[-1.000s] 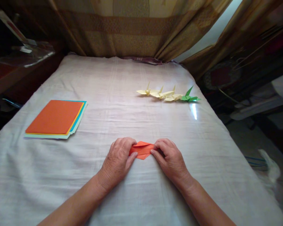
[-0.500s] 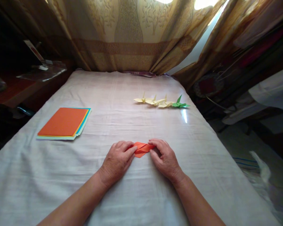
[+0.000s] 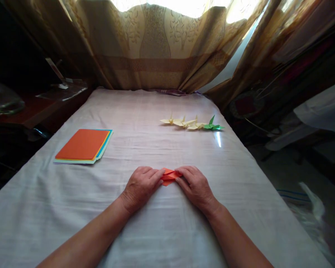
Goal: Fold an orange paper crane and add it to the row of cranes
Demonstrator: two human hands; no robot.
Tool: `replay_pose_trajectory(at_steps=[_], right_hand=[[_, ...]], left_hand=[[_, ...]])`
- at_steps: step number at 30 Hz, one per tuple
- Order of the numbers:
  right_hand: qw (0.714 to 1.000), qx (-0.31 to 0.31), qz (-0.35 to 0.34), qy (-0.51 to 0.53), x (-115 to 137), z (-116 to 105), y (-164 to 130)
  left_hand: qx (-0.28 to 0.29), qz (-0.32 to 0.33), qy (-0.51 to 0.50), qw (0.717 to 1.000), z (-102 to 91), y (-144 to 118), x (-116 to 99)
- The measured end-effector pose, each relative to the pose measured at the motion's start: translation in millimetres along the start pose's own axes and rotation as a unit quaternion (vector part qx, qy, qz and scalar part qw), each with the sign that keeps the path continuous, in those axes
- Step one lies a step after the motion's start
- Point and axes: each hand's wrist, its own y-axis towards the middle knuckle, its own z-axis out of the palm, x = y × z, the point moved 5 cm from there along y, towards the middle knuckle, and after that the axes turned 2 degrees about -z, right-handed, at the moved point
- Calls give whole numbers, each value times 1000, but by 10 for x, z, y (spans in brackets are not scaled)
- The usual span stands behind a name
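A small piece of folded orange origami paper [image 3: 169, 177] lies on the white cloth between my two hands. My left hand [image 3: 143, 184] is closed on its left end, thumb and fingers pinching the layers. On the opposite end, my right hand [image 3: 194, 187] pinches the right tip between thumb and fingertips. Creases run slanting across the middle of the paper, and a blunt point shows at its lower edge. Both outer ends are hidden under my fingers.
A stack of coloured paper squares [image 3: 83, 144], orange on top, lies to the left. Farther back on the right, several pale yellow paper cranes [image 3: 181, 122] and a green one [image 3: 213, 125] stand in a row. A curtain [image 3: 156, 70] hangs behind the cloth-covered surface [image 3: 134, 111].
My right hand's thumb and fingers have closed in on the right end of the orange paper. My left hand has shifted slightly right. The camera view has tilted a little.
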Motion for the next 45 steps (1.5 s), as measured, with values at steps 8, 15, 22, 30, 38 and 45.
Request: replay_pose_trajectory(at_steps=[8, 15, 22, 30, 38, 45], right_hand=[[1000, -10, -6, 0, 14, -5, 0], [1000, -14, -9, -3, 33, 9, -2], [994, -81, -54, 46, 139, -140, 21], [986, -83, -84, 115, 286, -200, 2], [983, -65, 47, 163, 166, -19, -1], [990, -76, 68, 101, 94, 27, -35]], left_hand=[[4, 25, -4, 1000, 12, -29, 32], [-7, -4, -42, 999, 8, 9, 67], [-7, -69, -141, 988, -83, 44, 131], [219, -247, -428, 841, 4, 14, 152], [258, -240, -396, 848, 0, 36, 194], [245, -274, -324, 872, 56, -22, 200]])
